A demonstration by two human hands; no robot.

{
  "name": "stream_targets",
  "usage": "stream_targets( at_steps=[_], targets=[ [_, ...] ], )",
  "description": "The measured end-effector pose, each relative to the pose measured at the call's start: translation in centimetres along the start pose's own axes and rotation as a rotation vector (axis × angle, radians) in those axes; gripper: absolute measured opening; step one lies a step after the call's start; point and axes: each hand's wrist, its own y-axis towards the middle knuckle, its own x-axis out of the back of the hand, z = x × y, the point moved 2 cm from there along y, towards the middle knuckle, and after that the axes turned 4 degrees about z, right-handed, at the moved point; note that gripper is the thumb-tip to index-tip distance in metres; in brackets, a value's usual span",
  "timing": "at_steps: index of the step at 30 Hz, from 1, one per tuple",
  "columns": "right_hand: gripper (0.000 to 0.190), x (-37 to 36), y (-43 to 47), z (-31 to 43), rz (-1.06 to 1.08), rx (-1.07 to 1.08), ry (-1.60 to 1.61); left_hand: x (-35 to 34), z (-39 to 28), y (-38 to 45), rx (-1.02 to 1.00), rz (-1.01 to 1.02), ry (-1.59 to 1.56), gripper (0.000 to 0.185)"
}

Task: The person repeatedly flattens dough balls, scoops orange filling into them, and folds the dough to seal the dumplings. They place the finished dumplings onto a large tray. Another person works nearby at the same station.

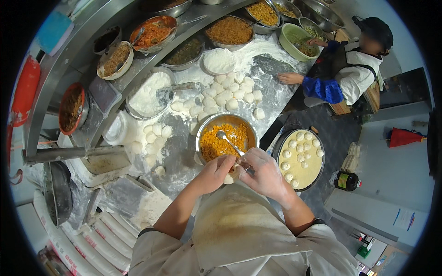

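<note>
Between my two hands is a small dough wrapper with some orange filling showing inside. My left hand cups it from the left. The fingers of my right hand, white with flour, pinch its upper edge; the exact fingertip contact is partly hidden. Just beyond my hands stands a steel bowl of chopped orange-yellow filling. A metal spoon lies in the filling, its handle reaching over the rim toward my right hand.
Dough pieces cover the floured worktop beyond the bowl. A flour basin holds a scoop. Pleated buns sit on a round steamer at right. Filling bowls line the steel shelf. A co-worker reaches in from the right.
</note>
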Motion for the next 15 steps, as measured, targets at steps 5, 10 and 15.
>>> stream_targets(
  at_steps=[5, 10, 15],
  targets=[
    [0.019, 0.0, 0.0, 0.5, -0.020, 0.009, 0.079, -0.4, 0.8, 0.6, 0.108, 0.083, -0.637, 0.051],
    [0.019, 0.1, -0.1, 0.9, -0.107, 0.049, 0.073, -0.7, 1.9, 0.6, -0.021, -0.057, -0.919, 0.031],
    [0.021, 0.2, -0.1, 1.3, -0.162, 0.154, 0.077, -0.4, 1.5, 0.7, -0.026, -0.105, -0.646, 0.030]
  ],
)
